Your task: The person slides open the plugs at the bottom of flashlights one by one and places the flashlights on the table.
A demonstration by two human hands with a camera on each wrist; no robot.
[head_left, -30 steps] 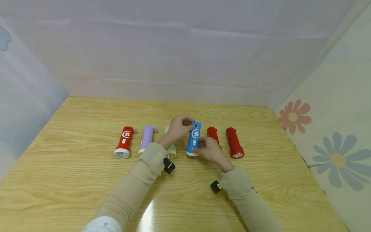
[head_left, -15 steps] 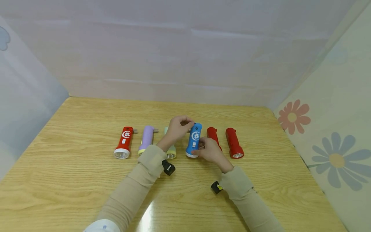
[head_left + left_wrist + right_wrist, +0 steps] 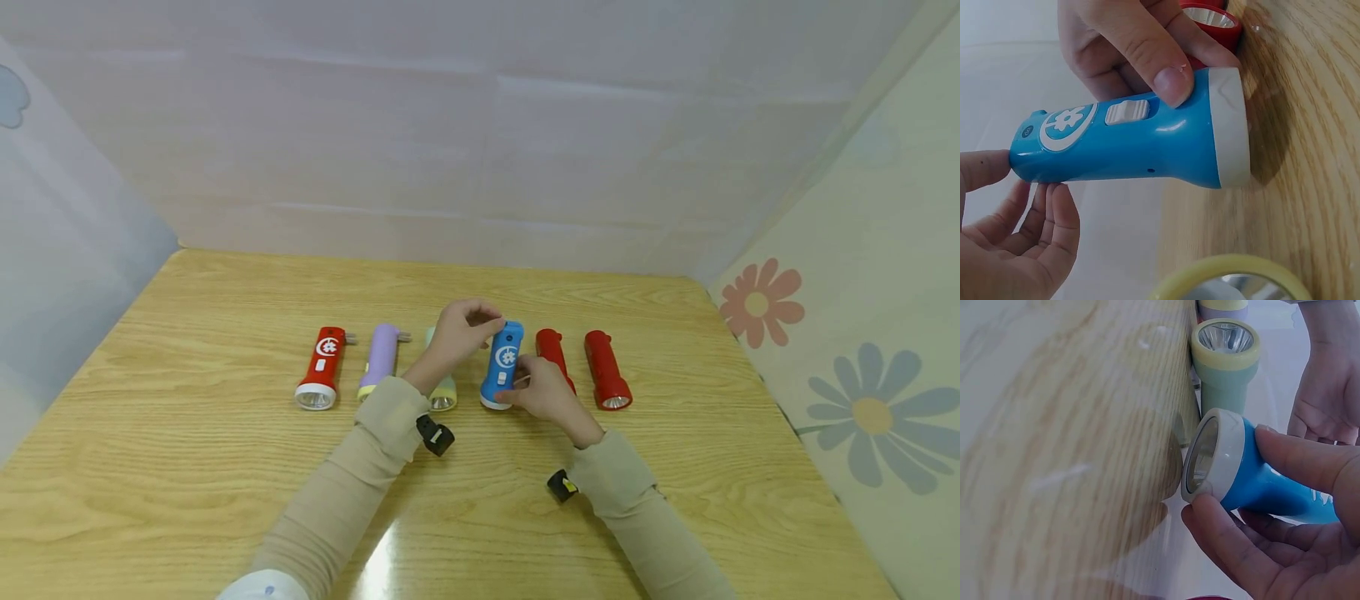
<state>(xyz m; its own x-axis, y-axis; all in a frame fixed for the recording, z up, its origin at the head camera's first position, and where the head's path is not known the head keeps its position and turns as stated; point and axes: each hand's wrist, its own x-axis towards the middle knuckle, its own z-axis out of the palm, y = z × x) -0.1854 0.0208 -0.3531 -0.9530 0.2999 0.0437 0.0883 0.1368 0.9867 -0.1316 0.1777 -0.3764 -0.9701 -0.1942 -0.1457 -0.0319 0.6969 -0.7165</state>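
A blue flashlight (image 3: pixel 502 365) with a white rim, a white slide switch and a white flower emblem is held a little above the wooden table, lens end toward the person. My right hand (image 3: pixel 546 387) grips its head, thumb on one side and fingers on the other. At the tail, my left hand (image 3: pixel 459 335) pinches the end; in the left wrist view the thumb (image 3: pixel 985 170) touches the tip and curled fingers lie beneath. A pale green flashlight (image 3: pixel 1225 365) with a yellow rim lies just left, partly behind the left hand.
Farther left on the table (image 3: pixel 187 467) lie a purple flashlight (image 3: pixel 381 358) and a red one with a white rim (image 3: pixel 318 367), both with plug prongs out. Two red flashlights (image 3: pixel 551 346) (image 3: pixel 607 369) lie to the right. A curtain backdrop (image 3: pixel 450 150) rises behind.
The blue flashlight's tail end has shifted slightly toward the person and to the right. The left fingers have moved a little at that end; the right hand keeps its grip.
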